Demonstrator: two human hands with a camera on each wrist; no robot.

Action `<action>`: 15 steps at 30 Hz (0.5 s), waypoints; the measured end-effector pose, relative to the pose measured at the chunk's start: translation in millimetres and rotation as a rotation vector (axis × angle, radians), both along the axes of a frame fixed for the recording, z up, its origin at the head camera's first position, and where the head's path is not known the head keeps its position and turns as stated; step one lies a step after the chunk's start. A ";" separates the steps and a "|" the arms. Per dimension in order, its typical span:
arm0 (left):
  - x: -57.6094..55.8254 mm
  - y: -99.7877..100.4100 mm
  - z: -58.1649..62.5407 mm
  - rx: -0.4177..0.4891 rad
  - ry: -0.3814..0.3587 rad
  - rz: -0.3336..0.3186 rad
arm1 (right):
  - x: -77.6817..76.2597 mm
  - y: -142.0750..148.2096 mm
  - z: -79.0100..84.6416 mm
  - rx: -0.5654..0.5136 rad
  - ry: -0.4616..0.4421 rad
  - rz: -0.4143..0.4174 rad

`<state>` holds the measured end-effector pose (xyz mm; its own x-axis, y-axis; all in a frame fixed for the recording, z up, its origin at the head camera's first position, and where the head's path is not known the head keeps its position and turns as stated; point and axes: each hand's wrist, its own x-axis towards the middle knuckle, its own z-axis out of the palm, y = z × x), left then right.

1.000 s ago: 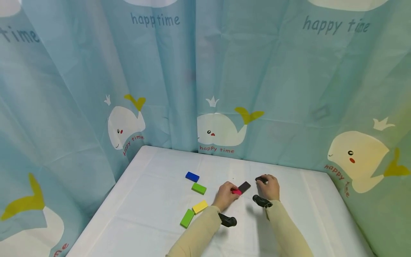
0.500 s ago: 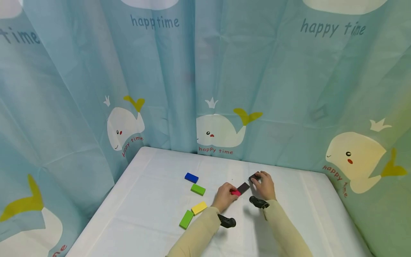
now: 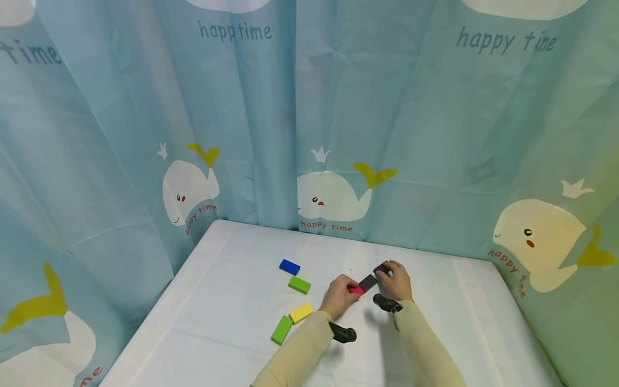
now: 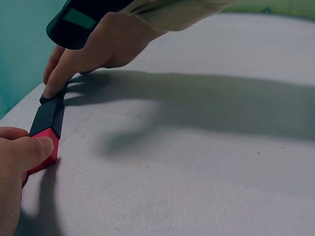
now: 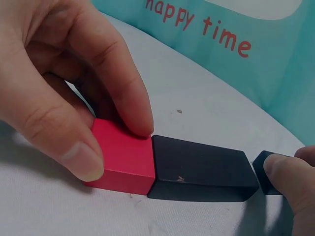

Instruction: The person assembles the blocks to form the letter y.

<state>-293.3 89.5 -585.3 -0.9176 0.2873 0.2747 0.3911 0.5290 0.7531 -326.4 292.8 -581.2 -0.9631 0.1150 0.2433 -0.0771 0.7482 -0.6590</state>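
Observation:
My left hand [image 3: 340, 296] pinches a red block [image 5: 125, 152] between thumb and fingers, the block lying flat on the table. Against its far end lies a black block [image 5: 202, 167], which no hand touches. My right hand [image 3: 396, 280] pinches a second black block [image 3: 382, 268], end to end with the first one. In the right wrist view a thin gap shows between the two black blocks. Together the three blocks form a nearly straight row slanting away to the right. Part of the second black block is hidden under the right fingers.
Left of the hands lie a blue block [image 3: 289, 267], a green block [image 3: 299, 285], a yellow block [image 3: 301, 313] and another green block [image 3: 282, 330]. The white-covered table [image 3: 232, 301] ends at a blue curtain [image 3: 261, 107] printed with whales.
My right hand has moved left with its black block, bringing it up to the end of the other black block and into line. The left hand stays on the red block.

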 end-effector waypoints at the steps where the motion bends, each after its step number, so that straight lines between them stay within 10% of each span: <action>1: -0.2 0.1 -0.1 -0.001 -0.003 -0.001 | 0.4 -0.4 0.7 -0.004 -0.008 0.001; 15: 1.5 0.4 2.0 -0.010 -0.031 0.009 | -0.2 2.0 -7.2 -0.034 -0.020 0.029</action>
<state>-291.8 89.9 -583.3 -0.9280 0.2820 0.2435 0.3633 0.5400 0.7592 -326.6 294.8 -588.4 -0.9708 0.0945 0.2206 -0.0854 0.7230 -0.6856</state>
